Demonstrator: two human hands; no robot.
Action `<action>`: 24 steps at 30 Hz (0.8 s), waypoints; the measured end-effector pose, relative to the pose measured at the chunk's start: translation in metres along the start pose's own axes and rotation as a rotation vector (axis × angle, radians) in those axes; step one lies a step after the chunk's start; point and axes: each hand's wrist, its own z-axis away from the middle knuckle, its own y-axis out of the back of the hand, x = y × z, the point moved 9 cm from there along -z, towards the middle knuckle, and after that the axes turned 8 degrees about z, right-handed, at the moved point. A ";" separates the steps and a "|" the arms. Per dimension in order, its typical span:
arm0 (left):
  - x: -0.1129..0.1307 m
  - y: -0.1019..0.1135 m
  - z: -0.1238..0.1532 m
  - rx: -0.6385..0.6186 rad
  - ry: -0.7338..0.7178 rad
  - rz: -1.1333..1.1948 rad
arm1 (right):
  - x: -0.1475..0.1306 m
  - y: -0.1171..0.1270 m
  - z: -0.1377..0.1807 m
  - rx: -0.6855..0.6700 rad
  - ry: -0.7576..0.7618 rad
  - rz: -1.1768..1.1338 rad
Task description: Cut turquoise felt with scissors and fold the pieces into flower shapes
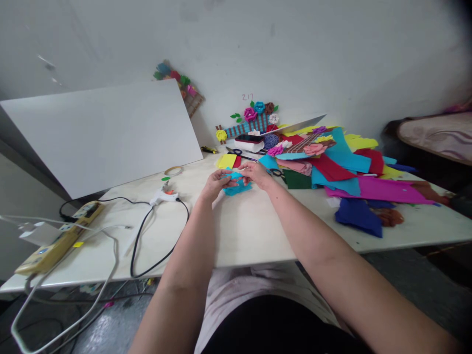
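Note:
Both hands meet over the middle of the table, their fingers closed on a small piece of light-blue crepe paper (235, 175). My left hand (217, 184) pinches it from the left, and my right hand (255, 175) from the right. Just beneath them, more light-blue paper pieces (238, 188) lie on the tabletop. Behind the hands is a yellow paper square (226, 161) with a bit of red paper beside it. Black-handled scissors (276, 172) rest right of my right hand. The fingertips partly hide the held piece.
A white glue gun (164, 197) with a black cord lies left, near a yellow power strip (62, 238) and a tape roll (173, 171). Coloured paper sheets (339, 172) pile up on the right. A white board (106, 137) leans at back left; paper-flower crafts (250, 118) stand behind.

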 end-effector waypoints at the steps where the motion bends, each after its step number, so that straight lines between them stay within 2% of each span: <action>1: 0.000 0.001 0.000 0.004 -0.007 -0.021 | 0.000 0.001 0.000 0.011 -0.015 0.012; 8: 0.002 0.006 -0.002 0.040 -0.041 -0.070 | -0.001 0.001 0.007 0.025 -0.108 0.028; 12: 0.005 0.005 0.000 0.043 -0.041 -0.069 | 0.001 0.014 0.005 0.100 -0.086 0.015; 15: 0.002 0.002 0.000 0.025 -0.023 -0.082 | 0.000 0.024 0.002 0.155 -0.051 0.086; 18: -0.002 -0.002 -0.001 -0.012 -0.006 -0.118 | -0.003 0.020 0.002 0.111 -0.038 0.219; 22: -0.004 -0.007 -0.001 -0.037 -0.002 -0.144 | -0.001 -0.005 0.005 -0.101 -0.065 0.319; 24: -0.004 -0.009 0.000 -0.054 0.019 -0.115 | 0.000 -0.010 0.006 -0.140 -0.053 0.306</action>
